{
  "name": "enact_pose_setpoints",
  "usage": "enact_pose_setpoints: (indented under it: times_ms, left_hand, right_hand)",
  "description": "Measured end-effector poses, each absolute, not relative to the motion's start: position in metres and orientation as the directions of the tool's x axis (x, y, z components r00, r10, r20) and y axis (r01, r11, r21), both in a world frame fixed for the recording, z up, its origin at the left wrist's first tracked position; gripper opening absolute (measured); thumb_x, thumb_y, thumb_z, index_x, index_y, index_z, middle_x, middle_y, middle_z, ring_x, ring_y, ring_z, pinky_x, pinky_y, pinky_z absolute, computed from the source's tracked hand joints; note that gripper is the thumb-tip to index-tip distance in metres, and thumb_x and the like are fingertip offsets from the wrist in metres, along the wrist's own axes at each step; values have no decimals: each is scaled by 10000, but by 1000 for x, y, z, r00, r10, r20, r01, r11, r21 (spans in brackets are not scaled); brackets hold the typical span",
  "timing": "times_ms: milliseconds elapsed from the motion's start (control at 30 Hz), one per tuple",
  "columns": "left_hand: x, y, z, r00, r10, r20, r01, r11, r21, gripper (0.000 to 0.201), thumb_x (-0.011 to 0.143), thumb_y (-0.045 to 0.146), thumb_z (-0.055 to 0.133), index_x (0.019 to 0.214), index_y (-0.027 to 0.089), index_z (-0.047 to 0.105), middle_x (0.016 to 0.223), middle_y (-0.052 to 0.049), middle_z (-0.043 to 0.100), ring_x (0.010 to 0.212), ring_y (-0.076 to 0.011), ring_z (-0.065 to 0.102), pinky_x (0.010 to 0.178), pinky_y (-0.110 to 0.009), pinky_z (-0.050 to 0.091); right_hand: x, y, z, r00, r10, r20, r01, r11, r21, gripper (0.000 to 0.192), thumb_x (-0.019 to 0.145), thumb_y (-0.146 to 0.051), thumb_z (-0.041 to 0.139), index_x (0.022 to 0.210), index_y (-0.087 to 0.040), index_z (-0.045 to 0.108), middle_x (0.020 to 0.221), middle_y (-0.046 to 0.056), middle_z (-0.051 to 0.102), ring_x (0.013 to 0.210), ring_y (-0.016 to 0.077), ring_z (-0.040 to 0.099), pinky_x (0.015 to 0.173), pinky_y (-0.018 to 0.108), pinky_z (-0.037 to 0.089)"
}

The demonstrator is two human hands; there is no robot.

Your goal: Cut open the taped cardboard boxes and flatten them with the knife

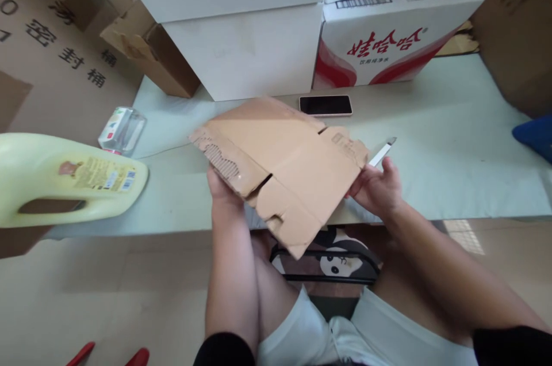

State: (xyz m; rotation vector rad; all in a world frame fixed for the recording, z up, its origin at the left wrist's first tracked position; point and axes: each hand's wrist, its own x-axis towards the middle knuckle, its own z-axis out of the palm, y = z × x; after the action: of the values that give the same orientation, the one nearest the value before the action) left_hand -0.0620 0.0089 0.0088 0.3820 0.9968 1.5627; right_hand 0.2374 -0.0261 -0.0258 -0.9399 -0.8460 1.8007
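Note:
A flattened piece of brown cardboard [297, 176] is tilted above the front edge of the table. Its left edge is torn, with the corrugated layer showing, and two slots are cut into it. My left hand [223, 186] grips the left edge from below, fingers hidden underneath. At the right edge, my right hand [377, 187] holds the cardboard with its fingers partly behind it and the thumb raised. A white utility knife [382, 153] shows just beyond my right hand; whether it lies on the table or touches the fingers I cannot tell.
A phone [326, 105] lies on the cloth-covered table [452, 164], before white boxes [244, 55] and a red-and-white carton [375, 49]. Leftward are a clear plastic bottle [125, 130], a pale yellow jug [73, 182] and a narrow brown box [172, 67]. Something blue [535, 134] sits far right.

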Motion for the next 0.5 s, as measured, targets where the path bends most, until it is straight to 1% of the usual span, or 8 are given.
enact_pose_setpoints:
  times_ms: [67, 133, 233, 267, 333, 400, 433, 500]
  left_hand:
    - [-61, 9, 8, -310, 925, -220, -638, -31, 769, 383, 893, 514, 543, 1075, 221, 710, 1188, -93, 751, 1307, -269, 610, 1051, -385, 539]
    - [-63, 6, 9, -314, 933, -174, -614, -60, 787, 455, 873, 599, 552, 1051, 215, 717, 1193, -100, 746, 1306, -274, 610, 1030, -369, 547]
    - [-69, -1, 9, -278, 950, -144, -602, -55, 797, 641, 817, 775, 511, 1043, 214, 723, 1201, -109, 737, 1298, -296, 611, 1003, -389, 556]
    - [-70, -3, 9, -276, 952, -133, -599, -62, 798, 646, 796, 784, 540, 1044, 217, 723, 1196, -107, 738, 1292, -295, 614, 996, -385, 558]
    - [-72, -4, 8, -290, 947, -140, -599, -65, 798, 522, 751, 662, 704, 1015, 212, 730, 1137, -98, 757, 1243, -282, 646, 974, -358, 565]
    - [-70, -2, 4, -311, 930, -193, -611, -40, 791, 369, 689, 435, 823, 955, 193, 740, 1027, -80, 780, 1123, -260, 704, 941, -336, 577]
    - [-69, 0, 3, -311, 923, -226, -620, -17, 784, 319, 664, 341, 835, 924, 180, 742, 971, -72, 785, 1051, -249, 727, 926, -334, 584]
    - [-67, 2, 0, -296, 918, -264, -637, 16, 770, 263, 644, 257, 818, 877, 159, 741, 885, -59, 785, 935, -234, 750, 902, -343, 595]
  right_hand:
    - [237, -25, -25, -293, 921, -256, -350, -352, -868, 553, 734, -788, 608, 825, -242, 612, 642, 4, 649, 536, 175, 635, 475, 300, 510]
    - [236, -24, -23, -226, 935, -274, -294, -333, -896, 454, 717, -652, 736, 775, -234, 569, 602, -18, 619, 504, 150, 612, 446, 267, 484]
    - [232, -23, -17, -95, 960, -263, -261, -279, -924, 336, 720, -463, 785, 735, -218, 556, 564, -36, 596, 474, 116, 585, 431, 230, 458]
    - [231, -25, -15, -72, 964, -258, -252, -267, -930, 294, 718, -416, 784, 748, -213, 574, 572, -36, 605, 479, 109, 589, 438, 221, 460]
    - [229, -28, -13, -69, 961, -268, -258, -277, -926, 256, 702, -380, 781, 782, -210, 607, 589, -37, 625, 492, 104, 603, 454, 213, 476]
    - [226, -32, -14, -97, 950, -297, -278, -312, -909, 294, 685, -430, 781, 789, -214, 611, 595, -28, 640, 498, 120, 616, 455, 228, 498]
    - [223, -34, -16, -114, 944, -310, -286, -330, -899, 327, 682, -474, 777, 790, -216, 609, 599, -19, 649, 500, 132, 622, 453, 244, 511]
    - [215, -38, -19, -150, 933, -328, -281, -358, -890, 396, 673, -557, 775, 761, -215, 598, 575, -4, 641, 469, 145, 604, 419, 260, 500]
